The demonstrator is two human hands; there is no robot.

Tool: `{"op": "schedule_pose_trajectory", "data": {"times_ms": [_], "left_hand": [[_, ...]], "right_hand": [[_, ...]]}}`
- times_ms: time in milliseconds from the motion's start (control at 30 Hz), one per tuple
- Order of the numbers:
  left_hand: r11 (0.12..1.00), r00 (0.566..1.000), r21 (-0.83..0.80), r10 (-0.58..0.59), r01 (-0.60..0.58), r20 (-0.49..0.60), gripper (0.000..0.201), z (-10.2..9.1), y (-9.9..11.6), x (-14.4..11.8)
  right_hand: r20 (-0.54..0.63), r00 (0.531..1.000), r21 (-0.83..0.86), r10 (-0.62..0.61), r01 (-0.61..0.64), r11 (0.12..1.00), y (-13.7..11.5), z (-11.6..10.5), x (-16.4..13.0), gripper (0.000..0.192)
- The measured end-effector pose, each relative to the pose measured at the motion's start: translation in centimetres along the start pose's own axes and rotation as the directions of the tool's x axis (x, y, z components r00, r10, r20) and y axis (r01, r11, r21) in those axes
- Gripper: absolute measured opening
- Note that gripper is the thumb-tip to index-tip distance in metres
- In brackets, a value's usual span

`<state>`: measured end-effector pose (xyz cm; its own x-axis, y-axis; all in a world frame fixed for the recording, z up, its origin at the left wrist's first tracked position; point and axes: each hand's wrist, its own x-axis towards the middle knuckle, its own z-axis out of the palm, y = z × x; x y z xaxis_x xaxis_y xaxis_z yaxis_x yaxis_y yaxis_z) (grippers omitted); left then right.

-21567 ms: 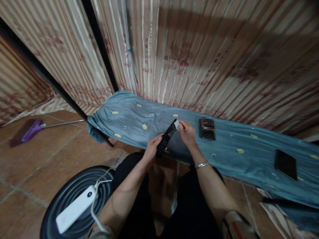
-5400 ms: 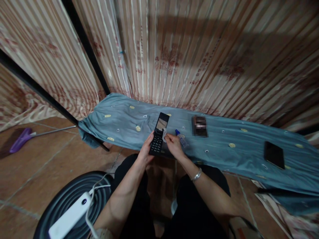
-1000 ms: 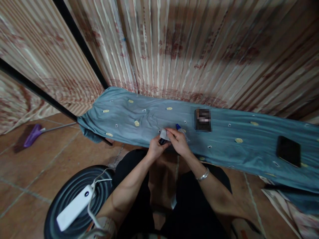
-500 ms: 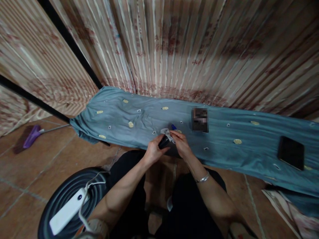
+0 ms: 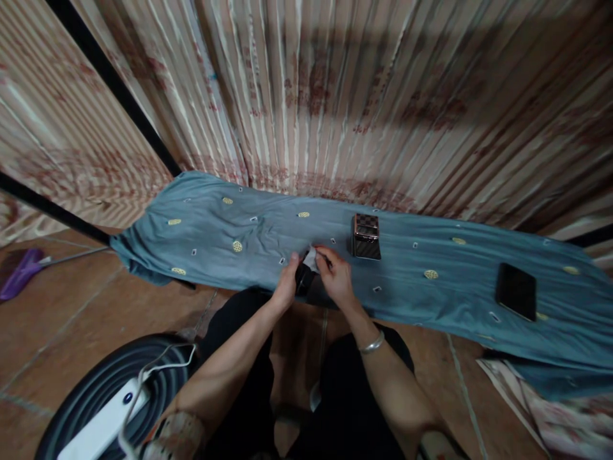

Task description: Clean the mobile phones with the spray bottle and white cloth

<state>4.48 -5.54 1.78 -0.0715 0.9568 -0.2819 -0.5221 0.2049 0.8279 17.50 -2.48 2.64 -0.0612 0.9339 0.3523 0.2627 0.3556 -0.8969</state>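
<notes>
My left hand [image 5: 286, 282] is closed around a small black object [image 5: 303, 280] whose kind I cannot make out. It is held low over the near edge of the draped bench. Between the fingers of my right hand [image 5: 338, 278] is a crumpled whitish wipe [image 5: 311, 259], pressed against the black object's upper end. Both hands are close together, thumbs and fingertips almost meeting. Just beyond my right hand, a dark checkered case with shiny trim [image 5: 366, 236] lies on the cloth.
A teal patterned cloth [image 5: 268, 230] covers the long narrow bench. Farther right lies a black tablet-like slab [image 5: 516, 291]. Black poles [image 5: 115, 83] rise at the left. A round ridged black stool [image 5: 71, 383] with a white power bank [image 5: 103, 418] and cable stands lower left.
The view has shifted, so the bench things appear farther left. My left thumb now points up along the black object, and the right fingers have curled on the wipe. The blue item is out of sight.
</notes>
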Motion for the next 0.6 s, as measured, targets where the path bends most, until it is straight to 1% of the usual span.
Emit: {"op": "schedule_pose_trajectory", "data": {"times_ms": [67,133,200,333,467,600], "left_hand": [[0.997,0.997,0.041,0.063,-0.061,-0.041,0.04,0.1,0.1,0.3],[0.991,0.99,0.092,0.104,-0.096,-0.092,0.035,0.3,0.3,0.4],[0.986,0.985,0.126,0.123,-0.108,-0.118,0.027,0.6,0.5,0.1],[0.977,0.978,0.152,0.166,-0.147,-0.123,0.01,1.2,0.5,-0.8],[0.977,0.962,0.081,0.209,-0.197,-0.175,0.014,1.2,0.5,-1.3],[0.964,0.947,0.083,0.263,-0.252,-0.182,0.018,0.6,1.0,-1.4]], "right_hand": [[0.01,0.997,-0.08,-0.072,0.073,0.994,-0.6,0.0,-0.2,0.025],[0.005,0.996,-0.119,-0.093,0.093,0.989,-1.0,0.0,-0.3,0.023],[-0.014,0.997,-0.135,-0.076,0.074,0.988,-1.3,0.0,-0.3,0.023],[-0.032,0.999,-0.193,-0.021,0.014,0.981,-1.8,0.7,-0.1,0.023],[-0.024,0.999,-0.282,-0.023,0.015,0.959,-2.7,2.0,0.1,0.022],[0.018,1.0,-0.32,0.003,0.003,0.947,-4.0,3.3,0.1,0.029]]}}
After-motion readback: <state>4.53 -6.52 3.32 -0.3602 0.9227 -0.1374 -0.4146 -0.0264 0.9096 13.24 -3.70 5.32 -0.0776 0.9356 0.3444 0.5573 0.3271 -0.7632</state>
